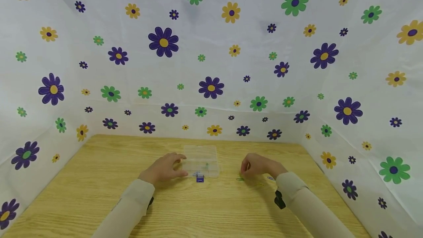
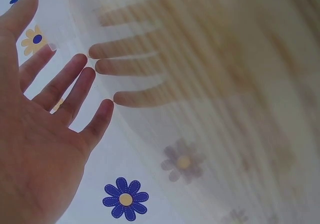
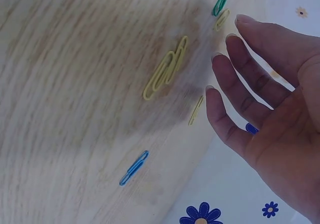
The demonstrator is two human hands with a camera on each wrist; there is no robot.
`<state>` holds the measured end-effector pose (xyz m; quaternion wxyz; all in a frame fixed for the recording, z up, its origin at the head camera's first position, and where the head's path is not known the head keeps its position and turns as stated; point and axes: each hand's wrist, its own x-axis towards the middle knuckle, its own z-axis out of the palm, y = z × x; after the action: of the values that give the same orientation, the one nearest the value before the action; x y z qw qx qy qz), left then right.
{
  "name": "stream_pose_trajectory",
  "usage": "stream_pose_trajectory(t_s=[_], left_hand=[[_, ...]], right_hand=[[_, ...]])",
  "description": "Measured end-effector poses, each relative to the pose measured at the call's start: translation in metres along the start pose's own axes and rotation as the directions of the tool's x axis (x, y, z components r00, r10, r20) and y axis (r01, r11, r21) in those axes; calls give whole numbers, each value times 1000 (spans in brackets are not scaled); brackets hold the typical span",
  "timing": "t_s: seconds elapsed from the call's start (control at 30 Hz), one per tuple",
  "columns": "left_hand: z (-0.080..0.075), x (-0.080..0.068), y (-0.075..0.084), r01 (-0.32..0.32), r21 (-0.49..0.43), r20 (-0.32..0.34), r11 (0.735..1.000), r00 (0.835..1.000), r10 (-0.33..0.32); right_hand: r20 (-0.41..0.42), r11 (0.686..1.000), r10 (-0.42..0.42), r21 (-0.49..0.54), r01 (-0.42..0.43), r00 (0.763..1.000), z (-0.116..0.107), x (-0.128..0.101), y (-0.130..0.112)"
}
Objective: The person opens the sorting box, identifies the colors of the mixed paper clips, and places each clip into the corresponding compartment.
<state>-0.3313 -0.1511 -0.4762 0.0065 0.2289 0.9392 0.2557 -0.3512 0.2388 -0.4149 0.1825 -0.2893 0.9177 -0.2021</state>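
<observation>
A clear plastic compartment box [image 1: 199,167] lies on the table with its lid [image 1: 199,152] laid back. A green paper clip [image 1: 207,164] and light blue clips [image 1: 196,173] show in its front part. My left hand [image 1: 166,168] is at the box's left side, fingers spread and holding nothing; contact is unclear. In the left wrist view, that hand [image 2: 55,114] has its fingers extended. My right hand [image 1: 256,165] hovers low over loose clips, fingers slightly bent. Near its fingertips in the right wrist view lie a green clip [image 3: 221,1] and a small yellow clip [image 3: 222,20].
More yellow clips [image 3: 160,76], a thin yellow clip [image 3: 196,110] and a blue clip [image 3: 134,168] lie on the wooden table [image 1: 205,208]. A purple piece [image 1: 199,178] sits at the box's front edge. Flower-patterned sheets [image 1: 185,69] enclose the table's back and sides.
</observation>
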Motion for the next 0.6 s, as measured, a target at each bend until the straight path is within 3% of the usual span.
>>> stream_pose_trajectory(t_s=[0.27, 0.6], left_hand=[[0, 0, 1, -7, 4, -6, 1000, 1000, 7], [-1, 0, 2, -7, -3, -7, 1000, 1000, 7]], right_hand=[[24, 995, -99, 36, 98, 995, 2, -6, 2], [18, 999, -7, 50, 6, 1000, 10, 0, 6]])
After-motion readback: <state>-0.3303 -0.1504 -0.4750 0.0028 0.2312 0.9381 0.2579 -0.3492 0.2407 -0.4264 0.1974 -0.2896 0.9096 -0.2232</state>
